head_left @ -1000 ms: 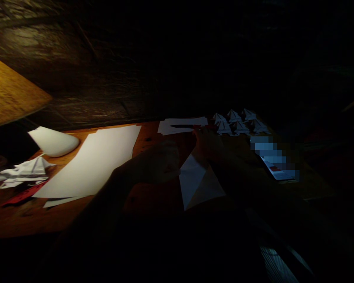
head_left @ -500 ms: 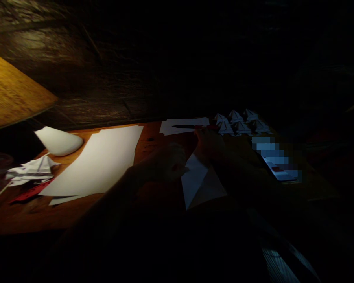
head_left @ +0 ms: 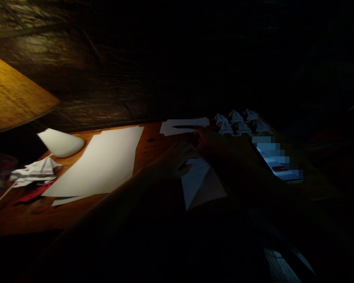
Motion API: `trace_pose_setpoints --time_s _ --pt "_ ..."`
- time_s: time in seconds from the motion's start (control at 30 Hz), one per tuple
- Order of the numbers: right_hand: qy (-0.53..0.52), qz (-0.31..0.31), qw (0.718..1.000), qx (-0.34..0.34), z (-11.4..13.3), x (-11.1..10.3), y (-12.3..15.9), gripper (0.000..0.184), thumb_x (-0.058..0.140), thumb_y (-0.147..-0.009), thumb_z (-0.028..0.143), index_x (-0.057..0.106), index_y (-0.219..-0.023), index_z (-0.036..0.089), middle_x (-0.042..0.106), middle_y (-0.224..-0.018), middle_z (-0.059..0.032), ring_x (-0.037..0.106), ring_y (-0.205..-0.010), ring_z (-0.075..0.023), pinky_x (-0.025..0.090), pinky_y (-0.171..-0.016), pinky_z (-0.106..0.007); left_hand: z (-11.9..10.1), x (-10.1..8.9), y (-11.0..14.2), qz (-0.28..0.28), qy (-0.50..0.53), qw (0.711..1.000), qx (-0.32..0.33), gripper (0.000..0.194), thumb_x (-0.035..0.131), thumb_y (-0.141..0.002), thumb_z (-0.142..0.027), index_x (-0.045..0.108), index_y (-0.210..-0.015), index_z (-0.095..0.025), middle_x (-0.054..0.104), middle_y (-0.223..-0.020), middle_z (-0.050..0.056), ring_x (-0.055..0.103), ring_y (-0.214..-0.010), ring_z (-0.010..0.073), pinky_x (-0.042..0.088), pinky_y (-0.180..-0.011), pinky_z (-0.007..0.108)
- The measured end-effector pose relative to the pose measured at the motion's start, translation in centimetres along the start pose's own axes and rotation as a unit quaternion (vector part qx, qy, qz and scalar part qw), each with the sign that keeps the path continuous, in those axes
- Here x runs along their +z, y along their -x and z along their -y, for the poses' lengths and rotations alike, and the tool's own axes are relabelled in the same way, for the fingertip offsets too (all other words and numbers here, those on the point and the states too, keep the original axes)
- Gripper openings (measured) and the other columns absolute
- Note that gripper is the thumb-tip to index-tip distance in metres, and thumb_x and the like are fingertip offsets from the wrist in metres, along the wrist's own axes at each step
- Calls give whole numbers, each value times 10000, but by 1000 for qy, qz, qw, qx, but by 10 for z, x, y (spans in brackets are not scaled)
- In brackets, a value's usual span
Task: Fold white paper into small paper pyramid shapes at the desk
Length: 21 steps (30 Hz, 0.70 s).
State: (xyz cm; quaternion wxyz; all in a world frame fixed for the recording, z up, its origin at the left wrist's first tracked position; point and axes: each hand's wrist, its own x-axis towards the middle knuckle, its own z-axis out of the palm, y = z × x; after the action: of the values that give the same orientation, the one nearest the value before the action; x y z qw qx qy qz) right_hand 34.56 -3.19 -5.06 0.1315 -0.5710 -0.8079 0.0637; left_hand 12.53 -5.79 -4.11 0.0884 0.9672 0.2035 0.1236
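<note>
folded sheet [head_left: 194, 181] — bluish white; larger sheets [head_left: 103, 165] — cream; tabletop [head_left: 153, 147] reddish-brown; phone screen [head_left: 271, 161] blue

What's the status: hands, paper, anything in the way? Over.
Left hand and right hand at far end of paper, grips too dark to read. Paper diagonally creased, on tabletop. Knife just beyond right hand, clear of that paper.

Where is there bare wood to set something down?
Bare table shows between the large paper stack and small sheets, and nearside of the red item. Crowded: far right, with six folded papers, and around the creased sheet, beside the left hand and right hand.
</note>
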Motion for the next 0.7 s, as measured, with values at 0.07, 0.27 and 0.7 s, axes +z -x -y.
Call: trace_pose_setpoints --time_s 0.07,0.27,0.7 --pt "-30 -3 999 -11 -7 1 -3 318 485 -984 175 583 -1287 167 673 -1318 -127 668 -1111 -230 493 -875 -321 1 0 1 0 -2 1000 -9 415 613 -883 -205 597 -1297 -222 583 -1343 104 516 -1264 295 433 -1077 499" --pt "-109 -5 994 -16 -23 4 -10 298 551 -958 180 652 -1238 171 739 -1167 -93 678 -954 -200 465 -791 -295 8 4 3 -1 -9 1000 -11 400 610 -924 -259 593 -1323 -255 525 -1459 91 458 -1356 310 397 -1134 535" --pt "-164 -18 986 -31 -30 8 -13 407 772 -791 271 690 -1174 160 734 -949 -47 625 -762 -159 417 -656 -263 7 1 3 0 -15 1000 -10 383 641 -919 -262 662 -1301 -249 569 -1415 97 479 -1338 309 396 -1127 547"
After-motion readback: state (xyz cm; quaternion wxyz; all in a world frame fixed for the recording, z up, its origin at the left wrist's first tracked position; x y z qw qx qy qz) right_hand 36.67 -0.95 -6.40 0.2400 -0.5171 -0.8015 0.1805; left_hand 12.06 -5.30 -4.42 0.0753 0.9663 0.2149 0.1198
